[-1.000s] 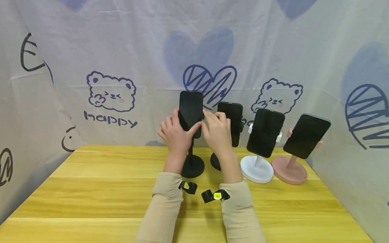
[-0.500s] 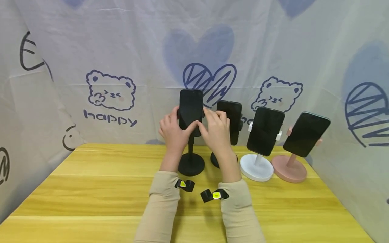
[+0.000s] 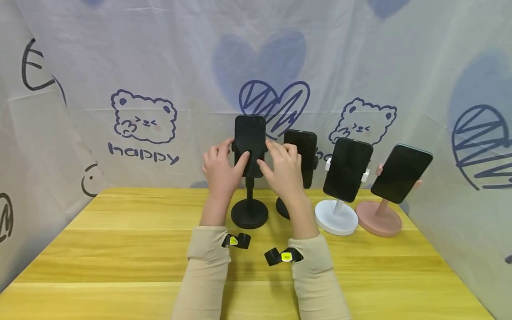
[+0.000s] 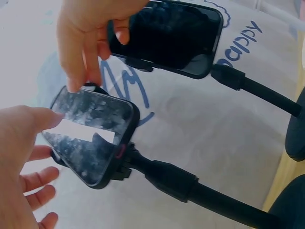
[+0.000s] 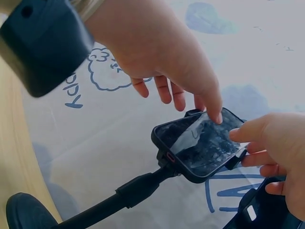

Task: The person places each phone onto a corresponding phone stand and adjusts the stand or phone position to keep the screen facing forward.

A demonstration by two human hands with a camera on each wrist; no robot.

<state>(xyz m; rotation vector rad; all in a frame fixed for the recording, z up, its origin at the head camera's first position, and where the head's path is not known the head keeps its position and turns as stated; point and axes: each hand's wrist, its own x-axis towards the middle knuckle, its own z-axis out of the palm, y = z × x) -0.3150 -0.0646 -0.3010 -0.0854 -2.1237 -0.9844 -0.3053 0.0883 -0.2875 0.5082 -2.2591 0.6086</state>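
Observation:
A black smartphone (image 3: 250, 131) stands upright in the clamp of a black phone stand (image 3: 250, 214) in the head view. My left hand (image 3: 222, 171) is at its left side, the thumb over the screen and the index finger by the clamp arm. At the right side my right hand (image 3: 285, 171) has its thumb on the screen's edge and its index finger by the other clamp arm. Both wrist views show the phone (image 4: 90, 133) with thumbs in front and fingertips by the clamp. A pale reflection crosses its smudged screen (image 5: 200, 138).
To the right stand a second phone (image 3: 306, 155) on a black stand, a phone (image 3: 348, 169) on a white stand (image 3: 337, 218), and a phone (image 3: 402, 173) on a pink stand (image 3: 378, 218). My right forearm partly covers the second stand. A printed cloth (image 3: 200, 66) hangs behind the wooden table (image 3: 132, 253).
My thumbs, close together over the phone's lower part, have moved apart. The left hand has shifted left and its thumb up a little. The phone stays in its stand.

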